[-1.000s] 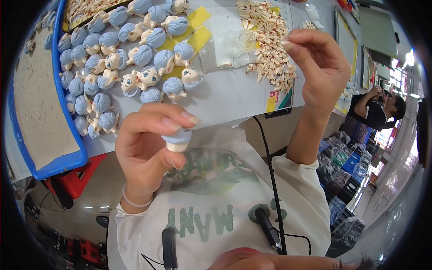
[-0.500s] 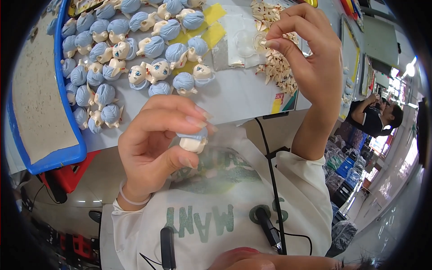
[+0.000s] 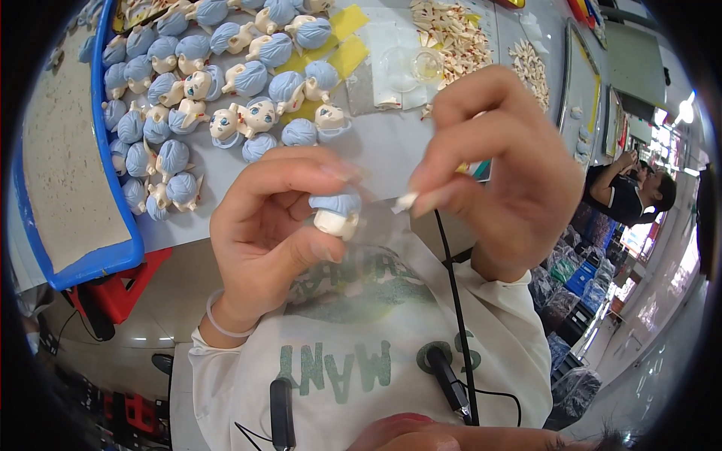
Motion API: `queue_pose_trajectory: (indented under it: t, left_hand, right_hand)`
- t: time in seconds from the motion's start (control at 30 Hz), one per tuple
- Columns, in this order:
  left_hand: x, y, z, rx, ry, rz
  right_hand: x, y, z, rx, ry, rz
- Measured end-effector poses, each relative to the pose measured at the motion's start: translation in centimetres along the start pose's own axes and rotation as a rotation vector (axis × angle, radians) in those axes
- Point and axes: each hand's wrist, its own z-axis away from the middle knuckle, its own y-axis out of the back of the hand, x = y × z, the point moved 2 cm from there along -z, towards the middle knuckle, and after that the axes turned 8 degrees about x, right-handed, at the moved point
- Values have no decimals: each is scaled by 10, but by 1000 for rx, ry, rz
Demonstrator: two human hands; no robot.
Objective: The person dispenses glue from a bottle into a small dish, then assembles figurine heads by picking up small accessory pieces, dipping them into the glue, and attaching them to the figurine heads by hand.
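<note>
The left hand (image 3: 271,240) is curled up, and its thumb and fingers squeeze a little doll head (image 3: 336,214) with a blue top and a cream face. The doll head is up in the air, close to the person's chest and off the near edge of the counter (image 3: 391,146). The right hand (image 3: 500,169) is nearly closed too. Its thumb and first finger pinch a tiny cream piece (image 3: 406,200), and the tip of that piece is just beside the doll head. Past the hands, on the counter, lie lots of doll heads with blue hair (image 3: 218,90). They are bunched up toward the left side, next to a blue tray (image 3: 105,259) that sits at the left edge. Some yellow sheets (image 3: 347,41) lie flat under the heads near the far edge. Beside them is a see-through plastic bag (image 3: 406,68), also flat. A pile of small cream parts (image 3: 451,30) is at the far edge, and a smaller pile (image 3: 530,68) lies more to the right. Under the blue tray there is a red stool (image 3: 120,289). Far off to the right, another person in a dark top (image 3: 628,192) bends over something.
</note>
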Motion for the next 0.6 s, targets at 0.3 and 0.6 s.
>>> queue_pose_trajectory:
  t: [0.3,0.6]
  left_hand:
    - [3,-9,2,-8,-119,-186]
    - [6,-10,8,-9,-358,-592]
  right_hand:
    - [-6,-15,8,-48,-124,-7]
    - [-7,-20,13,-39,-115,27]
